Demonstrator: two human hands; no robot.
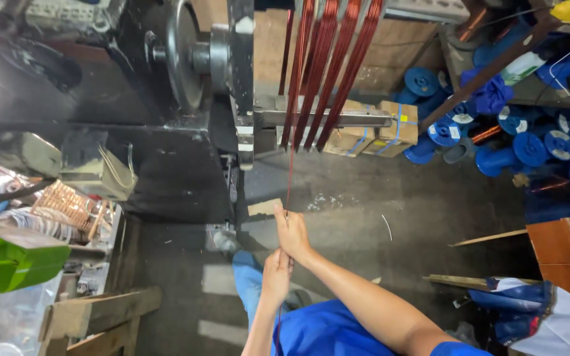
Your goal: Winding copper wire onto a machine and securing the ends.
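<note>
The right hand [293,232] pinches a thin copper wire [289,178], and the left hand [276,277], just below at 7 o'clock, is closed around the same strand. To do this well, I judge the wire should stay taut and straight, without kinks. It is fine, reddish and glossy, rising at 12 o'clock to the coils [328,66] on the winder [186,53]. Blue spools [529,148] lie at 2 o'clock.

The 1 head view looks steeply down from close above onto the floor [364,204] and winding machine [186,53].
</note>
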